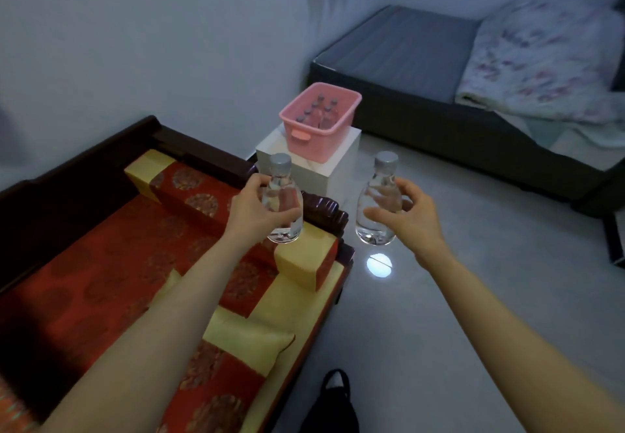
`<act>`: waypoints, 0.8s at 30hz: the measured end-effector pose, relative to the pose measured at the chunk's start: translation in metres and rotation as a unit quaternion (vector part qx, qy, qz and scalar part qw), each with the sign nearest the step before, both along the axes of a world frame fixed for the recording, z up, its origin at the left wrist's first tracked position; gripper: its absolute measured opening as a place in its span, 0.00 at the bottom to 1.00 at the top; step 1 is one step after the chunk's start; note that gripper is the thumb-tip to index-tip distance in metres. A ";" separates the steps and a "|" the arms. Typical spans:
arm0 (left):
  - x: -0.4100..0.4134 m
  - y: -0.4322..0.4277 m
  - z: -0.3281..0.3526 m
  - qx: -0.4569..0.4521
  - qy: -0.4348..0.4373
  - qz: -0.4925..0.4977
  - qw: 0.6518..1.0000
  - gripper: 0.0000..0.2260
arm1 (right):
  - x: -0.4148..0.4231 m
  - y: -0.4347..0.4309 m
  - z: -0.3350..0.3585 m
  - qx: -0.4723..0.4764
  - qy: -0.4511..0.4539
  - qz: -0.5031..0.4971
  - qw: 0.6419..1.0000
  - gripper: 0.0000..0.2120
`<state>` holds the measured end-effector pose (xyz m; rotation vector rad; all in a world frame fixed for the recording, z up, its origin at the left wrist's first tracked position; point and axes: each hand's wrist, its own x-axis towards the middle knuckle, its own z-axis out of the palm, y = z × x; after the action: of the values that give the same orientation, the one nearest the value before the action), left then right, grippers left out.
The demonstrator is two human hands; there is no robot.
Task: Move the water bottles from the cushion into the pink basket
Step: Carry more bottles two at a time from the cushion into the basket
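Observation:
My left hand [250,209] grips a clear water bottle [283,229] with a grey cap, held upright above the end of the red and gold cushion [128,250]. My right hand [406,216] holds a second clear bottle [373,226] upright over the floor. Ahead of both hands stands the pink basket [318,142] on a white box [341,169]. Several capped bottles [319,113] stand inside the basket.
The cushion lies on a dark wooden bench [324,213] at my left. A low dark bed [439,118] with a floral blanket [541,60] fills the right back. A black shoe [333,399] shows on the grey floor below.

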<state>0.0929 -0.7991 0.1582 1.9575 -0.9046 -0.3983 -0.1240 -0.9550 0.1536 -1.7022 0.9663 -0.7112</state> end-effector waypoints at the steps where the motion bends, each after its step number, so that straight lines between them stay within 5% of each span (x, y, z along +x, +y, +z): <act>1: 0.001 -0.012 -0.001 0.000 0.001 -0.005 1.000 0.26 | 0.002 -0.010 0.000 -0.005 0.004 -0.001 1.000 0.32; 15: 0.040 -0.252 -0.016 -0.009 0.044 0.031 0.999 0.29 | 0.030 -0.239 -0.001 -0.003 0.029 -0.023 0.999 0.33; 24: 0.062 -0.395 -0.016 -0.028 0.057 0.080 0.995 0.30 | 0.071 -0.402 0.000 -0.020 0.031 0.071 0.997 0.31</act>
<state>0.1553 -1.1944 0.1421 1.9191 -0.6737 -0.3819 -0.0525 -1.3572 0.1535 -1.8174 0.8684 -0.5905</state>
